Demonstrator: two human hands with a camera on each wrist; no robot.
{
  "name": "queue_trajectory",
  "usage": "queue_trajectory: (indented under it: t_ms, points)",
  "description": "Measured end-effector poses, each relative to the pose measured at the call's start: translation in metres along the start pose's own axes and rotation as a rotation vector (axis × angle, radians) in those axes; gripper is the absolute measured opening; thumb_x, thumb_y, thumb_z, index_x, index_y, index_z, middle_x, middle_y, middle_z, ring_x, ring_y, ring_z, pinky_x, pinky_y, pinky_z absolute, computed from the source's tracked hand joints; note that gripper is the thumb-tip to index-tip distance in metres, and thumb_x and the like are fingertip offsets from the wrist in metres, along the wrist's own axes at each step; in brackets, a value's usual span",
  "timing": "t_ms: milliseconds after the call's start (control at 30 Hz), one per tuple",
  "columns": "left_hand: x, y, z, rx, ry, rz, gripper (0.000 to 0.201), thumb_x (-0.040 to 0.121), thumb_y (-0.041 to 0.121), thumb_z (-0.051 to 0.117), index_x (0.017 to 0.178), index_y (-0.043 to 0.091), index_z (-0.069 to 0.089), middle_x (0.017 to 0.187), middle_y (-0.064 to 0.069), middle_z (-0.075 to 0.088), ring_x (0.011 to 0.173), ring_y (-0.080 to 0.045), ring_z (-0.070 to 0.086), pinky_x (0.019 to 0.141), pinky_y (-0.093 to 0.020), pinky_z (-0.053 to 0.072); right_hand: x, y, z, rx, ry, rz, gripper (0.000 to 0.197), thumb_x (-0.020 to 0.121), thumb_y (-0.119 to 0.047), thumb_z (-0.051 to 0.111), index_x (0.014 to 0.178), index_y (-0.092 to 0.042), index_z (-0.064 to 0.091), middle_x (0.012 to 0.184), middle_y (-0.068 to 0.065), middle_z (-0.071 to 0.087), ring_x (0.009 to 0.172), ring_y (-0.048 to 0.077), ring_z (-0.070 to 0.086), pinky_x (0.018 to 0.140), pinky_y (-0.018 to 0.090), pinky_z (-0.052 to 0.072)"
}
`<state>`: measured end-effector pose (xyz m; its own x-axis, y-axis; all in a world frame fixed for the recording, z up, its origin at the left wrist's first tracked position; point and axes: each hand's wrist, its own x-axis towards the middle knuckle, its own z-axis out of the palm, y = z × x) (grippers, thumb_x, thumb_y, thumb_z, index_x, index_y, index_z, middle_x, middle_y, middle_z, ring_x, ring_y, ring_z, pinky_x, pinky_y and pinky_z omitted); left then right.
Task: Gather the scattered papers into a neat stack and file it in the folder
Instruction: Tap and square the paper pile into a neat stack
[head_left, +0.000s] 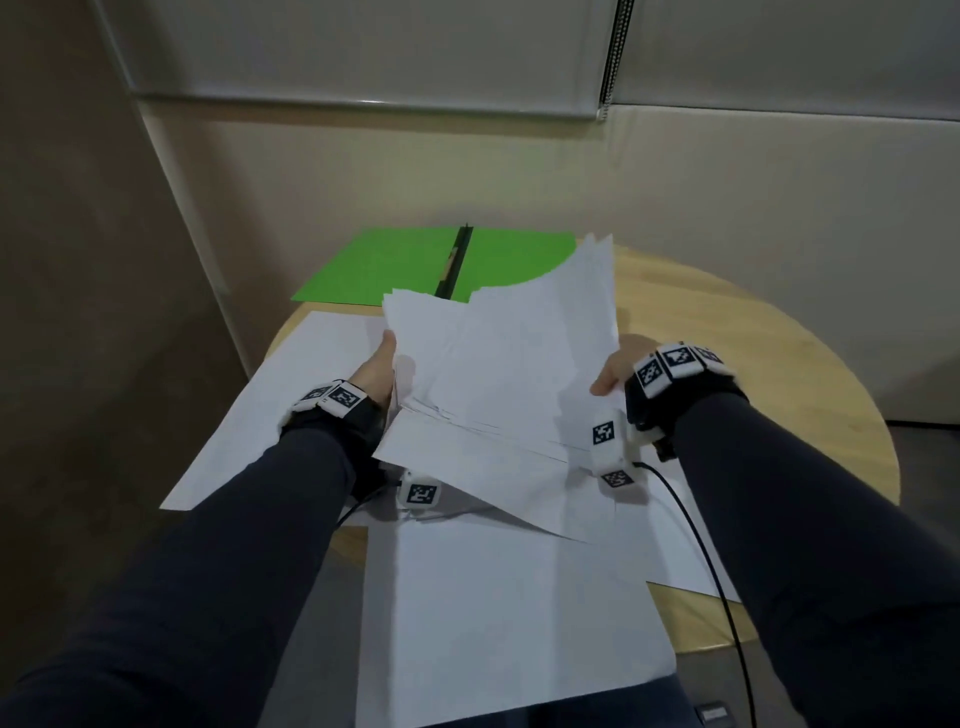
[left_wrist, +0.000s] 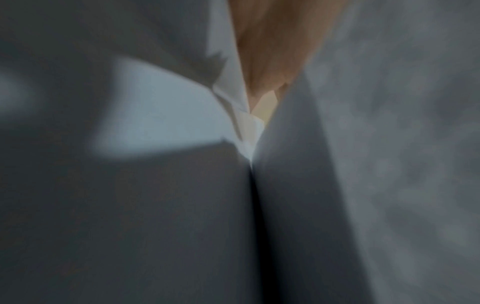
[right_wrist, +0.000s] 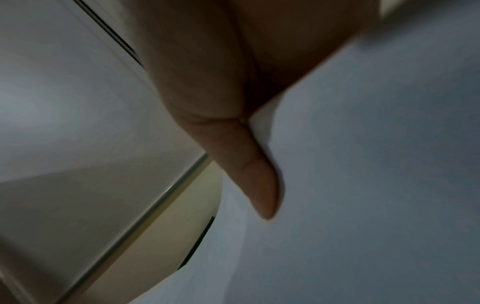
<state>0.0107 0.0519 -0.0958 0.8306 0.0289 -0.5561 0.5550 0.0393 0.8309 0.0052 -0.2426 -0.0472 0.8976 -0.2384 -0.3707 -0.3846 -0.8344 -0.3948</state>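
Note:
A loose, uneven bundle of white papers (head_left: 509, 364) is held tilted above the table, its sheets fanned at the edges. My left hand (head_left: 382, 364) grips its left edge and my right hand (head_left: 615, 366) pinches its right edge. The right wrist view shows my thumb (right_wrist: 249, 170) pressed on top of the papers (right_wrist: 363, 164). The left wrist view is blurred, filled with grey paper (left_wrist: 161, 115). An open green folder (head_left: 395, 267) with a black spine clip lies flat at the table's far side. More white sheets (head_left: 498, 613) lie flat on the table under and in front of the bundle.
The round wooden table (head_left: 727, 364) has bare wood on its right half. A black cable (head_left: 711, 561) runs from my right wrist across the sheets toward me. A beige wall with a window blind (head_left: 363, 47) stands behind the table.

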Motion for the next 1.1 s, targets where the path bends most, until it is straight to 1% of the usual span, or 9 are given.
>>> queue_trajectory:
  t_ms: [67,167,300,400,467,567,800,1000,1100]
  points:
    - [-0.011,-0.002,0.002,0.031,-0.073,0.024,0.032,0.085,0.058,0.052,0.106,0.036,0.063,0.058,0.000,0.071,0.089,-0.012,0.061,0.080,-0.022,0.048,0.004,-0.006,-0.001,0.053,-0.012,-0.062,0.060,0.066,-0.018,0.081,0.120,-0.007,0.057,0.118,0.009,0.065,0.109,0.032,0.060,0.097,0.045,0.046]
    - [-0.024,0.001,0.009,0.192,-0.174,0.051,0.011,0.091,0.023,0.056,0.099,0.019,0.062,0.079,0.005,0.071,0.080,-0.009,0.065,0.059,-0.020,0.057,0.004,-0.015,0.004,0.098,-0.097,-0.203,0.070,0.061,-0.016,0.082,0.126,-0.012,0.056,0.122,0.008,0.065,0.111,0.030,0.060,0.099,0.044,0.045]
    - [-0.025,0.004,0.007,0.394,-0.185,0.154,0.035,0.084,0.000,0.061,0.119,-0.002,0.059,0.106,-0.009,0.065,0.109,-0.027,0.061,0.103,-0.033,0.044,0.003,-0.020,0.023,0.011,-0.081,-0.212,0.083,0.056,-0.028,0.077,0.133,-0.016,0.048,0.126,0.002,0.059,0.111,0.028,0.059,0.100,0.041,0.046]
    - [-0.029,0.008,0.008,0.362,-0.200,0.333,0.048,0.081,-0.016,0.056,0.126,-0.002,0.052,0.103,-0.005,0.064,0.099,-0.022,0.064,0.082,-0.023,0.052,0.002,-0.013,0.026,0.211,0.006,-0.176,0.063,0.068,-0.029,0.077,0.125,-0.009,0.057,0.121,0.004,0.063,0.108,0.027,0.061,0.098,0.036,0.047]
    - [-0.036,0.014,0.008,0.268,-0.181,0.438,0.047,0.079,-0.017,0.057,0.122,0.004,0.053,0.089,0.004,0.070,0.075,-0.008,0.069,0.074,-0.020,0.054,0.004,-0.005,0.019,0.535,0.085,-0.135,0.069,0.072,-0.023,0.079,0.132,-0.005,0.050,0.125,0.008,0.061,0.111,0.027,0.060,0.093,0.031,0.048]
    - [-0.047,0.031,0.007,0.159,-0.172,0.549,0.052,0.075,-0.010,0.065,0.124,-0.001,0.053,0.091,0.002,0.072,0.078,-0.011,0.070,0.090,-0.035,0.053,-0.005,0.001,-0.004,0.937,0.073,-0.162,0.088,0.069,-0.025,0.082,0.143,-0.013,0.034,0.124,0.007,0.059,0.106,0.027,0.061,0.087,0.036,0.052]
    - [-0.082,0.085,0.021,0.038,-0.160,0.809,0.046,0.078,-0.016,0.060,0.117,0.009,0.054,0.089,0.006,0.070,0.070,0.002,0.070,0.066,-0.012,0.055,-0.042,-0.021,-0.067,1.016,0.204,-0.481,0.041,0.074,-0.011,0.076,0.109,-0.012,0.055,0.087,-0.005,0.064,0.069,-0.004,0.068,0.050,0.010,0.046]
    - [-0.090,0.112,0.017,0.057,-0.196,0.928,0.044,0.059,-0.004,0.067,0.098,0.016,0.058,0.078,0.009,0.073,0.072,-0.001,0.070,0.066,-0.018,0.056,-0.046,-0.023,-0.082,1.158,0.120,-0.653,0.060,0.035,-0.029,0.087,0.089,-0.011,0.070,0.081,-0.003,0.077,0.078,0.016,0.073,0.067,0.026,0.057]
    - [-0.090,0.110,0.020,0.121,-0.217,0.873,0.051,0.062,-0.007,0.069,0.109,0.009,0.058,0.084,0.006,0.072,0.069,-0.005,0.070,0.062,-0.021,0.057,-0.044,-0.021,-0.072,1.141,0.132,-0.670,0.044,0.047,-0.012,0.089,0.086,-0.011,0.069,0.082,0.002,0.075,0.082,0.025,0.070,0.082,0.043,0.056]
